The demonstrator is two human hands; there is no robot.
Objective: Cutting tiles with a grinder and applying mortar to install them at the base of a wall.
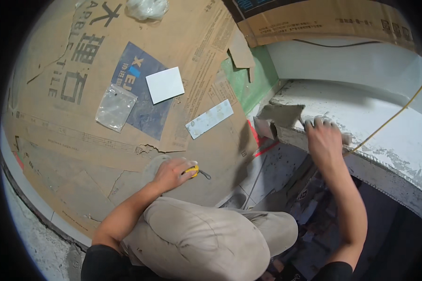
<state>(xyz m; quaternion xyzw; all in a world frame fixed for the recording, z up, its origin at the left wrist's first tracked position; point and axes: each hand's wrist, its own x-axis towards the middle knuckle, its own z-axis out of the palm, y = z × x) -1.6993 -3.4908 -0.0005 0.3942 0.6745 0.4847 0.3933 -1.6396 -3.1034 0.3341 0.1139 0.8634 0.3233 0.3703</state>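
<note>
We're loaded both sides!
Our left hand (171,173) clasps a rounded yellow tape measure (195,169) over flat brown cardboard (187,42); our right hand (324,136) grips a grey metal trowel (283,114) at a white ledge (389,127); careless tilting could chip it.

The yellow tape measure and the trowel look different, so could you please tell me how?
The yellow tape measure is compact; the trowel has a broad, flat blade. The tape measure is yellow with a dark strap, the trowel blade dull grey. The tape measure is in the left hand, the trowel in the right hand. Both are held.
</note>
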